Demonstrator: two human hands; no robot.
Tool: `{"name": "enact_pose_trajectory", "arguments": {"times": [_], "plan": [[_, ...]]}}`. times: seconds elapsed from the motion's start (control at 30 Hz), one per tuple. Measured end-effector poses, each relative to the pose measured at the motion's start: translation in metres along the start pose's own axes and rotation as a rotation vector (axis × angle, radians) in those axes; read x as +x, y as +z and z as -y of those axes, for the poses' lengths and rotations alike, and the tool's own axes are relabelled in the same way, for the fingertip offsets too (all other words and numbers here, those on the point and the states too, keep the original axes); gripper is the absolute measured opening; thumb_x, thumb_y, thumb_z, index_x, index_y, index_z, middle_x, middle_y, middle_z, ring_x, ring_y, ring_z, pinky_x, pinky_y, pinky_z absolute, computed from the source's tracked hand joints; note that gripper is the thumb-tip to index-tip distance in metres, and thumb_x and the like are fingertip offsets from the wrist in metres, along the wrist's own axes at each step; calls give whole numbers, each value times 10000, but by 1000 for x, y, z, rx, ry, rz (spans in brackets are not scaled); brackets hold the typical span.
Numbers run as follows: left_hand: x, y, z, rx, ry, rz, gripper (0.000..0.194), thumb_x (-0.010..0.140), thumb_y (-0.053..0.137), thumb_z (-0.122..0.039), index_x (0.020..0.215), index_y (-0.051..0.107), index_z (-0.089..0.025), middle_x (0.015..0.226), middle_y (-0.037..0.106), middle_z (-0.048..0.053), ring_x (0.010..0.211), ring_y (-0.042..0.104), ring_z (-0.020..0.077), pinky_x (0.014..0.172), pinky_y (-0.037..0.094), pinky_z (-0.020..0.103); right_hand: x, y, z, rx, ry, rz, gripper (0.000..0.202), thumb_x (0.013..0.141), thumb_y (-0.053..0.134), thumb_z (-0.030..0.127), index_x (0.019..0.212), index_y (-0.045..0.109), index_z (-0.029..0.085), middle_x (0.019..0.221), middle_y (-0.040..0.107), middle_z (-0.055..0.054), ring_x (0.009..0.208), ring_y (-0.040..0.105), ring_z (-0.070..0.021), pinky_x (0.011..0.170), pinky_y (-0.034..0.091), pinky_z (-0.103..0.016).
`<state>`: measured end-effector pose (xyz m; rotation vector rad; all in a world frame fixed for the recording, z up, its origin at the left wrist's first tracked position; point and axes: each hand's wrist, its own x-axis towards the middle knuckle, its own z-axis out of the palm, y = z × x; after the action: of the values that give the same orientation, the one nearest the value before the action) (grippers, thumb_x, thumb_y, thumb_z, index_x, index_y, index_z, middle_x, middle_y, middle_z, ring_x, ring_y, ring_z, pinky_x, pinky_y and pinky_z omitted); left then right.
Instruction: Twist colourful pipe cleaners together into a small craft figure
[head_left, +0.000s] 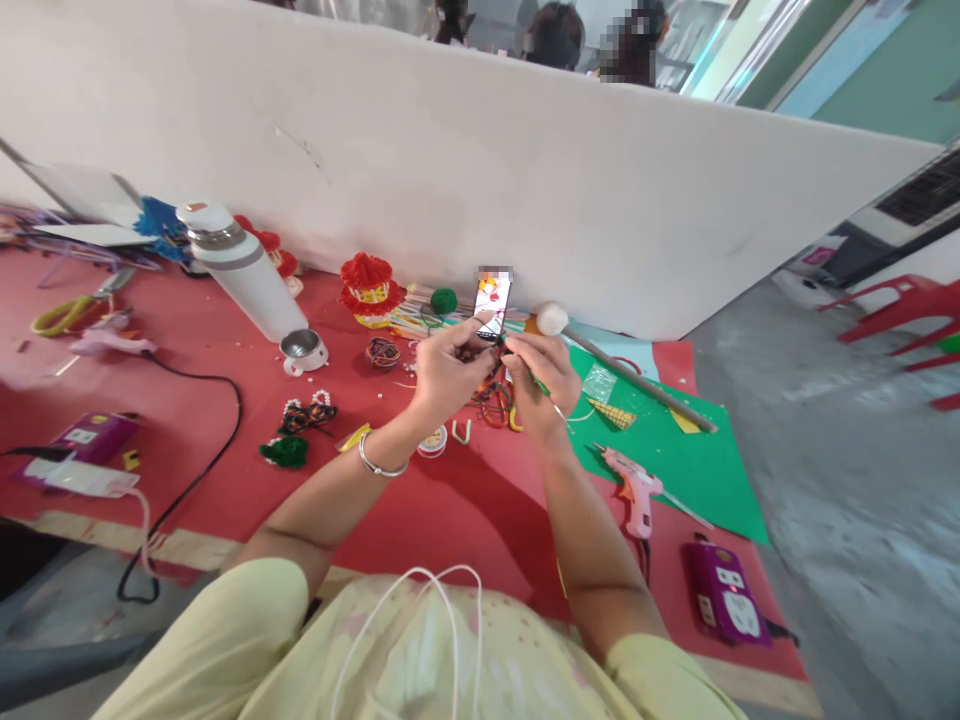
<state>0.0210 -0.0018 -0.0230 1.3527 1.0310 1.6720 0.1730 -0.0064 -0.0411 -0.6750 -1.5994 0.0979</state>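
"State of hands?"
"Left hand (448, 372) seemingly pinches dark yarn (499, 348), between both hands above the surface (450, 515); right hand (546, 378) grips a green-handled tool (539, 384)."
"Recommendation?"
"Pinching near the working point should keep tension even, I judge."

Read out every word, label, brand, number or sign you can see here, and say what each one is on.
No text is readable.
Smartphone screen: any writing is too small.
Right purple power strip: markings too blurred.
Left purple power strip: markings too blurred.
White thread spool: any print is too small.
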Motion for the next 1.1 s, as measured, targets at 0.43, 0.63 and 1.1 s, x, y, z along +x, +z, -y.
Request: {"name": "enact_pose_trajectory", "arguments": {"times": [0.43,0.63,1.1], "plan": [[3,2,-17,-320,-315,178,444,649,858,-184,1092,875,-179,625,623,-46,490,404,44,457,307,209,-3,-2,-5,-50,-11,-74,222,984,759,356,1196,813,395,1188,834,-27,1112,754,-267,1029,620,-504],[20,-19,-27,-410,-516,474,358,584,973,-173,935,902,-186,620,674,-3,447,394,30,406,222,212,3,-7,-23,519,338,-63,332,932,715,676,951,821,362,948,833,-2,927,789,-212,828,666,-392],[28,-25,-35,265,-28,511,148,726,775,-126,815,880,-179,781,816,50,737,732,195,693,554,297,27,-58,-20,357,297,443,126,971,772,361,1021,876,310,1014,880,-26,985,814,-232,912,645,-401]]}}
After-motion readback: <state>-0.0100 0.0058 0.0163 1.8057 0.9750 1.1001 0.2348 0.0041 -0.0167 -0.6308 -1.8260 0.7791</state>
